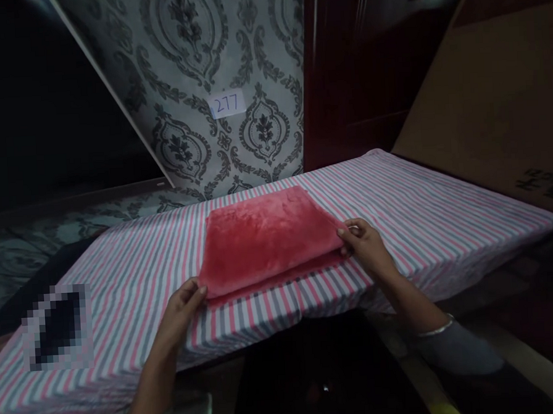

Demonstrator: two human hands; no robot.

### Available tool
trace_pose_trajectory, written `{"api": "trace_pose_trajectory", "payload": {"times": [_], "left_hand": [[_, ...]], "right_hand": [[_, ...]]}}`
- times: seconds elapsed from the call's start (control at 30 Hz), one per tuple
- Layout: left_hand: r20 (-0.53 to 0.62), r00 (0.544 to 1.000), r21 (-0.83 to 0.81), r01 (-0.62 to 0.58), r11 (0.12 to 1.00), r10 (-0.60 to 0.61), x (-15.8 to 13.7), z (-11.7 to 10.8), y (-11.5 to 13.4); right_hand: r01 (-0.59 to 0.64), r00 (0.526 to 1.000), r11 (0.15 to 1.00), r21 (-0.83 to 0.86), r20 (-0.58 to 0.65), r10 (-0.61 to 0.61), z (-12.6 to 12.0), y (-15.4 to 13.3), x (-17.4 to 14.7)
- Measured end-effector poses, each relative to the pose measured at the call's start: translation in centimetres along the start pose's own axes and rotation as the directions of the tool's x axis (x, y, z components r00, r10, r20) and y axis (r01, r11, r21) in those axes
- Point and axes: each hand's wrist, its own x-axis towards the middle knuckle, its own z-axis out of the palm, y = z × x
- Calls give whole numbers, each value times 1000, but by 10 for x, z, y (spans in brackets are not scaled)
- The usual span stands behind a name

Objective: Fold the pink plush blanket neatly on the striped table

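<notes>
A plush red cloth (264, 241), folded in layers, lies on a striped tablecloth (135, 264). Its upper layer is lifted a little along the near edge, so a gap shows above the lower layer. My left hand (182, 307) pinches the near left corner between thumb and fingers. At the near right corner, my right hand (364, 245) grips the edge in the same way, thumb on top. The far part of the cloth rests flat, with creases in its pile. What the fingers do underneath is hidden.
A dark screen (53, 107) stands at the left, and a large cardboard box (492, 84) at the right. Patterned wallpaper with a paper label (227, 103) reading 277 and a dark red door (344, 74) are behind. A blurred-out patch (58, 326) covers something at the left.
</notes>
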Motion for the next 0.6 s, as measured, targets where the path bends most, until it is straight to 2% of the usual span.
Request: {"api": "trace_pose_trajectory", "payload": {"times": [0.07, 0.2, 0.27, 0.37, 0.47, 0.6], "left_hand": [[-31, 1000, 9, 6, 1000, -6, -1, 3, -1], [-35, 997, -56, 73, 996, -75, -1, 1, -12], [-52, 996, -67, 63, 996, -67, 2, 0, -14], [-127, 991, -40, -52, 998, 46, 6, 2, -7], [-192, 957, 21, -216, 976, 216, 5, 9, 5], [-194, 916, 179, -318, 931, 350, -2, 13, 4]], "right_hand": [[5, 1000, 1000, -16, 3, -5, -2, -1, -1], [-60, 995, 995, -80, 72, 66, -8, 6, -7], [-77, 992, 994, -83, 97, 85, -11, 6, -5], [-38, 990, 997, -61, 130, 46, -9, -4, 4], [18, 990, 1000, -11, 141, -16, -5, -18, 16], [25, 988, 999, 45, 151, -31, -3, -21, 20]]}}
